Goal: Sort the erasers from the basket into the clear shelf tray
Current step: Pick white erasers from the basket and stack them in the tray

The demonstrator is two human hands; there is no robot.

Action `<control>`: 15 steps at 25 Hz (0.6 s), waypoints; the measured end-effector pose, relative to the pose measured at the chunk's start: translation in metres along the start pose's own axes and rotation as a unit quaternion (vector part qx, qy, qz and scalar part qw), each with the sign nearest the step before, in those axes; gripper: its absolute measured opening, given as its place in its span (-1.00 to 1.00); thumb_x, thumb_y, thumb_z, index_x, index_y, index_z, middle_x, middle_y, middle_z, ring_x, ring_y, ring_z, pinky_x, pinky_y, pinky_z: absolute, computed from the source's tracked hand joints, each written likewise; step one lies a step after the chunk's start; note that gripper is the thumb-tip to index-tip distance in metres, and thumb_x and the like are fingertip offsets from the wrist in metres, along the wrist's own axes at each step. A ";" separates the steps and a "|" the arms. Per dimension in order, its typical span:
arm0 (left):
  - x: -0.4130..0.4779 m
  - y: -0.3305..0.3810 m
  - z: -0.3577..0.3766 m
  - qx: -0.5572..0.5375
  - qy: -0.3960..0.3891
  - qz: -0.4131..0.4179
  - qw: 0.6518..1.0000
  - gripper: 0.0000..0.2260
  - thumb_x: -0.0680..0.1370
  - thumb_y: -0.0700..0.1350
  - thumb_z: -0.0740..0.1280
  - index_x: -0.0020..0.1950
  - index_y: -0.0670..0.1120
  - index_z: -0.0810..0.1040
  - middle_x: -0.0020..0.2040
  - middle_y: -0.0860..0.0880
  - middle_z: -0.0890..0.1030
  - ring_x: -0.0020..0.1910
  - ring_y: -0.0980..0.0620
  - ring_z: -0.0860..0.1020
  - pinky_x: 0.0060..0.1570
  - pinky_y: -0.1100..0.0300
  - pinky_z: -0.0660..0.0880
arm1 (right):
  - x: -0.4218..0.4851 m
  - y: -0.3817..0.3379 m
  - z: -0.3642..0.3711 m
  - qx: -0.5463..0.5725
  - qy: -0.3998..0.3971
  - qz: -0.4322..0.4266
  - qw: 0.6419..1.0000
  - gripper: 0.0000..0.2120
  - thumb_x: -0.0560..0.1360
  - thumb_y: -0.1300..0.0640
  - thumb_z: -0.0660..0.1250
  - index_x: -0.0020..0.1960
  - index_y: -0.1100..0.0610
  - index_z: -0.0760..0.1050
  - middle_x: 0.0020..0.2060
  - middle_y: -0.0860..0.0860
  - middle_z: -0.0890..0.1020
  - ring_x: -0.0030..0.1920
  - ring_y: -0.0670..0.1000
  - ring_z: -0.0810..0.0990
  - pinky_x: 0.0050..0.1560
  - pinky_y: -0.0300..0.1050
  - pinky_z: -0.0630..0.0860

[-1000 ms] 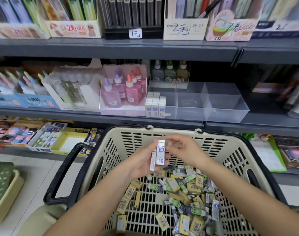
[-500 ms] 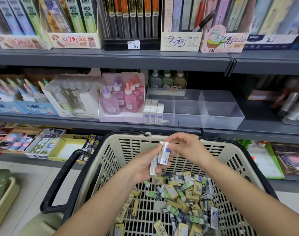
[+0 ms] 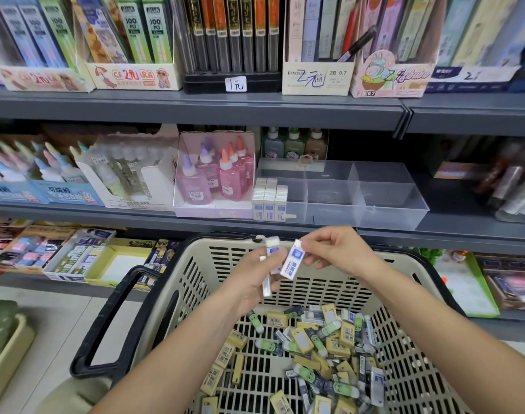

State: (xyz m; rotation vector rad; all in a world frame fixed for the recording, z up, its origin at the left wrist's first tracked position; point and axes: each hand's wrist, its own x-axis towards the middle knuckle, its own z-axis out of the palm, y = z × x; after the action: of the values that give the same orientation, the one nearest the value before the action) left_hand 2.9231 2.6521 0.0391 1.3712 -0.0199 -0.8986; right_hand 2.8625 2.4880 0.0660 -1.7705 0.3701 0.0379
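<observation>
Both forearms reach forward over the basket (image 3: 192, 279), hands raised near its far rim. Left hand (image 3: 249, 279): palm turned right, fingers curled round two white erasers (image 3: 272, 251) held upright. Right hand (image 3: 336, 252): thumb and forefinger pinch the top end of a third eraser (image 3: 291, 259), tilted, just beside the left hand's pair. Loose pile (image 3: 318, 348) lies on the basket floor. Tray (image 3: 374, 201) sits on the far shelf; a white stack (image 3: 268, 201) stands at its left end

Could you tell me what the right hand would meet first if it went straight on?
Likely the white erasers gripped by the left hand; the right hand pinches a blue-labelled eraser beside them, though depth is unclear.
</observation>
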 end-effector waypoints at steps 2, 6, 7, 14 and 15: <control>0.003 0.014 -0.002 -0.004 0.013 0.018 1.000 -0.89 0.58 -0.16 0.25 0.00 -0.11 0.56 -0.20 -0.05 0.68 -0.34 0.09 0.59 -0.54 0.32 0.32 | 0.009 -0.014 -0.009 -0.003 0.036 -0.017 0.999 -0.93 0.50 0.24 0.33 -0.08 0.17 0.59 -0.34 -0.03 0.68 -0.35 -0.16 0.64 -0.38 -0.37 0.52; 0.014 0.046 -0.012 0.071 0.046 0.126 0.988 -0.85 0.60 -0.13 0.22 0.09 -0.06 0.56 -0.12 0.00 0.64 -0.28 0.10 0.58 -0.55 0.35 0.29 | 0.039 -0.046 -0.029 -0.011 0.124 -0.062 0.990 -0.93 0.51 0.23 0.32 -0.05 0.20 0.58 -0.24 0.06 0.67 -0.34 -0.16 0.64 -0.26 -0.32 0.60; 0.017 0.052 -0.014 0.073 0.050 0.139 0.986 -0.85 0.60 -0.13 0.23 0.10 -0.07 0.57 -0.15 0.00 0.61 -0.29 0.11 0.57 -0.58 0.36 0.29 | 0.046 -0.051 -0.031 -0.011 0.129 -0.061 0.990 -0.92 0.52 0.23 0.32 -0.04 0.20 0.58 -0.22 0.07 0.67 -0.33 -0.15 0.64 -0.25 -0.31 0.60; 0.039 0.065 -0.016 0.087 0.058 0.126 0.986 -0.88 0.59 -0.18 0.23 -0.04 -0.04 0.55 -0.15 -0.02 0.60 -0.33 0.17 0.59 -0.58 0.36 0.30 | 0.079 -0.049 -0.030 -0.021 0.134 -0.064 0.989 -0.93 0.51 0.21 0.33 -0.13 0.12 0.57 -0.23 0.06 0.68 -0.32 -0.15 0.65 -0.30 -0.36 0.57; 0.043 0.065 -0.017 0.104 0.070 0.129 0.984 -0.88 0.58 -0.19 0.23 -0.02 -0.04 0.55 -0.15 -0.01 0.60 -0.33 0.18 0.58 -0.56 0.36 0.31 | 0.086 -0.051 -0.033 -0.024 0.157 -0.078 0.984 -0.94 0.51 0.23 0.33 -0.11 0.13 0.57 -0.22 0.07 0.67 -0.32 -0.15 0.65 -0.30 -0.38 0.56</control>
State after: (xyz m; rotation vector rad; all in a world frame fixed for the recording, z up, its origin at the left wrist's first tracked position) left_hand 2.9952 2.6381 0.0690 1.5827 -0.1845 -0.5940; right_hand 2.9522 2.4462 0.1024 -1.8508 0.4575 -0.3493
